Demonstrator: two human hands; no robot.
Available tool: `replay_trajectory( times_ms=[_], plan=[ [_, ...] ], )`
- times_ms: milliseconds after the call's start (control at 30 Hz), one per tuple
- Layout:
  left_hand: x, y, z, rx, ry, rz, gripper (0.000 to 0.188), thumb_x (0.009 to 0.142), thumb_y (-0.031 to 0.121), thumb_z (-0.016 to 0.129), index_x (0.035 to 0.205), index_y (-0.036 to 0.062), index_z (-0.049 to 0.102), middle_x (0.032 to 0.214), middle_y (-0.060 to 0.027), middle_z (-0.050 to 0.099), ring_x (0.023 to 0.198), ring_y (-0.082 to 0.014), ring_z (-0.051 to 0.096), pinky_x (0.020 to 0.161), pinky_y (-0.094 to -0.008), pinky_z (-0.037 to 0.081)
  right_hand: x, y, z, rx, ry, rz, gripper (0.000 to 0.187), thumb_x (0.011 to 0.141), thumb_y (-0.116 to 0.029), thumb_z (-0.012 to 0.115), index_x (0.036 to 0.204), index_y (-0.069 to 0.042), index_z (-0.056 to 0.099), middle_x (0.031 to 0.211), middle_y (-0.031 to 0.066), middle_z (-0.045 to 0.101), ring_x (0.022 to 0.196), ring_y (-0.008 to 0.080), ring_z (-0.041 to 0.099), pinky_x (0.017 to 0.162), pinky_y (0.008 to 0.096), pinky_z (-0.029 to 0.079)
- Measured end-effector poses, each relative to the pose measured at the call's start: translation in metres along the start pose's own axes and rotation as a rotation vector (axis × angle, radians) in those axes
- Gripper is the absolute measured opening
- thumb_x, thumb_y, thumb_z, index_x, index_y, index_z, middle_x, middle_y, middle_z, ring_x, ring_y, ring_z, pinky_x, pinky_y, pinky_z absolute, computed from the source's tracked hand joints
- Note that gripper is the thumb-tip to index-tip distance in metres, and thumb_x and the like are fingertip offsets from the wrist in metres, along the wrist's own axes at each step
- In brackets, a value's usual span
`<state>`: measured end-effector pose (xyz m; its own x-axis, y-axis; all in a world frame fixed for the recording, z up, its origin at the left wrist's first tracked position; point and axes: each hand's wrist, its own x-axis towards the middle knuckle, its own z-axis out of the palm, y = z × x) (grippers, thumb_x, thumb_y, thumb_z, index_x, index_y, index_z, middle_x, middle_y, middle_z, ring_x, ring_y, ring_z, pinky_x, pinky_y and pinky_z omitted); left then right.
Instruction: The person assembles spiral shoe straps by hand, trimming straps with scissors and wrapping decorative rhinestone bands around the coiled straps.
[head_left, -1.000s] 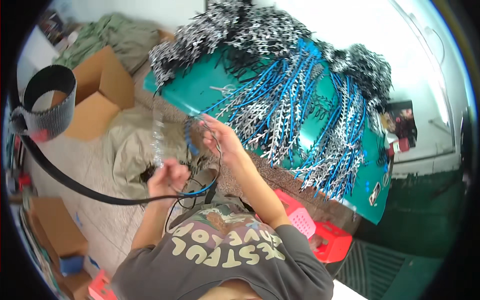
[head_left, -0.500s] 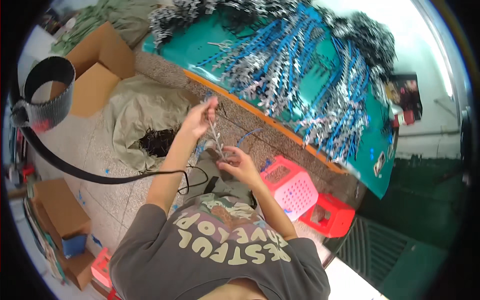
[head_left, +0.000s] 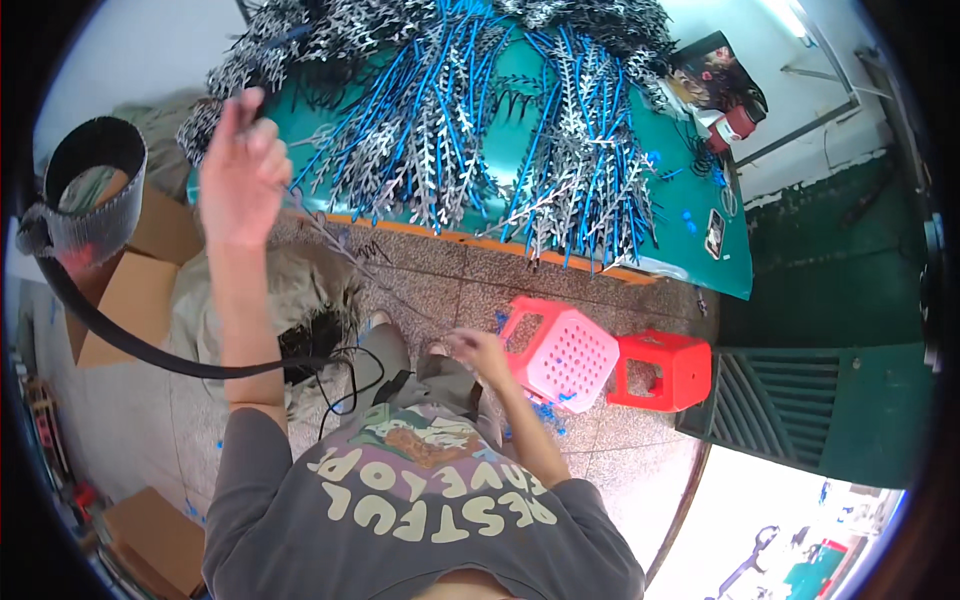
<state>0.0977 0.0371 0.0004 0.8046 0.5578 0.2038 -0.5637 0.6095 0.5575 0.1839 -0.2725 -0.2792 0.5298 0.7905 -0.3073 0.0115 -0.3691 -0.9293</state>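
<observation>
My left hand point(head_left: 243, 175) is raised near the left front of the table, its fingers curled together and slightly blurred; whatever they grip is hidden. From beside it a thin grey leafy strand point(head_left: 348, 252) slants down to my right hand point(head_left: 482, 356), which pinches its lower end in front of my knees. On the green table point(head_left: 705, 245) lie bundles of silvery leafy sprigs with blue stems point(head_left: 430, 130), their tips pointing toward me. Darker leafy bunches point(head_left: 320, 40) are heaped behind them.
A pink stool point(head_left: 572, 360) and a red stool point(head_left: 665, 375) stand to my right. At left are a cloth sack point(head_left: 215, 310) with dark contents, a cardboard box point(head_left: 140, 300), and a ring-shaped holder point(head_left: 95, 200) on a black arm. Scissors, a phone point(head_left: 714, 234) and blue scraps lie about.
My left hand has risen up and left, away from my right hand, and the strand now stretches between them. The view has turned, so the table sits further left.
</observation>
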Motion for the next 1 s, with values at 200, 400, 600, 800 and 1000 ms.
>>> replay_trajectory(
  times_ms=[200, 400, 600, 800, 1000],
  plan=[
    [0.054, 0.026, -0.041, 0.169, -0.177, 0.013, 0.015, 0.084, 0.019, 0.051, 0.091, 0.0084, 0.043, 0.073, -0.0031, 0.038, 0.076, -0.0173, 0.038, 0.082, -0.0316, 0.036, 0.014, -0.085, -0.173, -0.667, 0.845, -0.433, 0.051, 0.062, 0.017, 0.045, 0.105, -0.006, 0.06, 0.083, 0.011, 0.063, 0.075, 0.0249, 0.061, 0.069, 0.0342, 0.049],
    [0.117, -0.034, -0.11, 0.214, -0.258, -0.232, 0.019, 0.076, 0.015, 0.06, 0.071, 0.0105, 0.042, 0.087, -0.0072, 0.046, 0.086, -0.0175, 0.042, 0.078, -0.0295, 0.036, 0.089, -0.113, -0.292, -1.26, 0.958, -0.459, 0.037, 0.07, 0.007, 0.053, 0.103, -0.008, 0.057, 0.074, 0.0066, 0.052, 0.07, 0.0243, 0.049, 0.063, 0.036, 0.038],
    [0.148, -0.134, -0.24, 0.742, -0.163, -0.513, 0.021, 0.085, 0.015, 0.056, 0.069, 0.002, 0.052, 0.104, -0.012, 0.054, 0.084, -0.0175, 0.056, 0.078, -0.0331, 0.051, 0.173, -0.089, -0.293, -1.693, 0.931, -0.228, 0.039, 0.069, 0.001, 0.056, 0.107, -0.006, 0.055, 0.104, 0.012, 0.053, 0.094, 0.0319, 0.05, 0.077, 0.0401, 0.041],
    [0.172, -0.144, -0.292, 0.735, -0.218, -0.695, 0.029, 0.085, 0.025, 0.056, 0.07, 0.0006, 0.054, 0.1, -0.0118, 0.055, 0.088, -0.0184, 0.055, 0.077, -0.0335, 0.051, 0.28, -0.151, -0.105, -0.695, 0.589, -0.599, 0.037, 0.067, -0.012, 0.065, 0.102, -0.003, 0.056, 0.1, 0.0169, 0.058, 0.095, 0.0326, 0.053, 0.082, 0.0401, 0.043],
    [0.165, -0.129, -0.261, 0.712, -0.049, -0.712, 0.044, 0.079, 0.0, 0.058, 0.118, 0.0069, 0.042, 0.101, -0.0077, 0.056, 0.091, -0.0154, 0.055, 0.075, -0.0281, 0.05, 0.326, -0.169, 0.025, -0.34, 0.321, -0.403, 0.038, 0.078, -0.023, 0.062, 0.112, -0.008, 0.054, 0.102, 0.017, 0.054, 0.088, 0.0342, 0.055, 0.076, 0.0399, 0.043]
  ],
)
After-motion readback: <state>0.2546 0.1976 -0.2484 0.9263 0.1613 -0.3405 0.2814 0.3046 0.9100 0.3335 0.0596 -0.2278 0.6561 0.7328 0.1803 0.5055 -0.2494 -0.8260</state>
